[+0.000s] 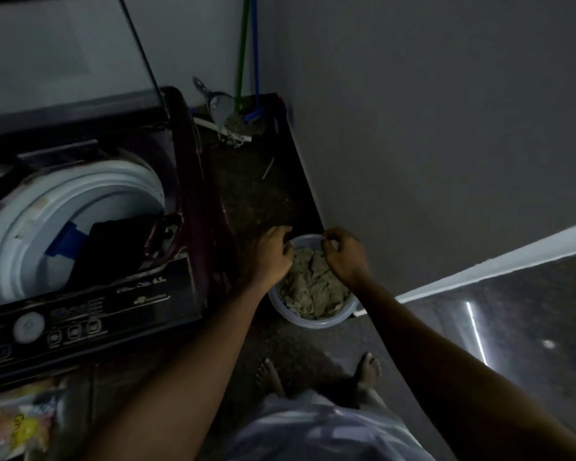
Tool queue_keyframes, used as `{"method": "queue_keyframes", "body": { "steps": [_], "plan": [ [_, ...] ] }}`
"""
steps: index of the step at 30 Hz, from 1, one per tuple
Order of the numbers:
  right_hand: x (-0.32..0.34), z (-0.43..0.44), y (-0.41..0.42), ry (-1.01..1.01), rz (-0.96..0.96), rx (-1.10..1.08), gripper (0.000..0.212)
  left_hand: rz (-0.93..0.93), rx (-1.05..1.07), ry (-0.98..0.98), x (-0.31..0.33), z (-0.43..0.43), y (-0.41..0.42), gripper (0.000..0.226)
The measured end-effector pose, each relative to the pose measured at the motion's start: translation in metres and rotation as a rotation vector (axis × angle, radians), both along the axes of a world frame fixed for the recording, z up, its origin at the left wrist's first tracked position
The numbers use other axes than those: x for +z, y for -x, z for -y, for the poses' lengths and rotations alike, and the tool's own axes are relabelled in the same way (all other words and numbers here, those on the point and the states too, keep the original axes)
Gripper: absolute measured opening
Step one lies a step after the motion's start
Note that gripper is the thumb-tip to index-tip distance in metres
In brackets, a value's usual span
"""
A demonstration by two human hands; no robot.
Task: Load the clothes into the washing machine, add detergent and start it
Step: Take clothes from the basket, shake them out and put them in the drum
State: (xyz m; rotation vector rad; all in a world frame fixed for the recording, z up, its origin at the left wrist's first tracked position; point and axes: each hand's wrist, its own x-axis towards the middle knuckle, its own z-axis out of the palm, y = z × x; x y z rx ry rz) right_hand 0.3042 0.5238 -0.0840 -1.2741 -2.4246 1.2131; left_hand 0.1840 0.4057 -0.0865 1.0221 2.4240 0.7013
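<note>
A pale plastic bucket (316,322) stands on the floor right of the washing machine (120,294), filled with crumpled beige-green cloth (313,287). Both my hands reach down over it. My left hand (271,252) hovers over the bucket's left side with fingers curled at the far rim; the dim light hides what they hold. My right hand (345,254) curls over the far right part, pinching a pale bit of the cloth. The machine's lid is up, and dark clothes (120,247) with a blue piece lie in the white drum (47,214).
A colourful detergent packet (17,427) lies at the bottom left below the control panel (64,324). Green and blue mop handles (246,61) and a dustpan stand in the far corner. The grey wall (429,128) runs close on the right. My bare feet (369,367) are behind the bucket.
</note>
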Motion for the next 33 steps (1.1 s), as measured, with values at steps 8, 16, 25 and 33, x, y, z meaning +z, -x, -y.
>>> {"method": "queue_keyframes", "body": {
  "steps": [8,16,25,33],
  "plan": [
    [-0.135,-0.044,-0.020,0.025,0.176,0.116,0.022,0.063,0.062,0.118,-0.138,-0.030,-0.024,0.044],
    [-0.341,-0.070,-0.021,-0.036,0.277,0.286,0.034,0.058,0.029,0.168,-0.351,-0.046,-0.029,0.061],
    [-0.475,-0.089,0.003,-0.295,0.389,0.448,0.051,0.112,0.046,0.274,-0.467,-0.059,-0.024,0.062],
    [-0.426,-0.088,-0.023,-0.022,0.096,0.128,0.044,0.217,0.262,0.144,-0.442,-0.065,-0.031,0.050]
  ]
}}
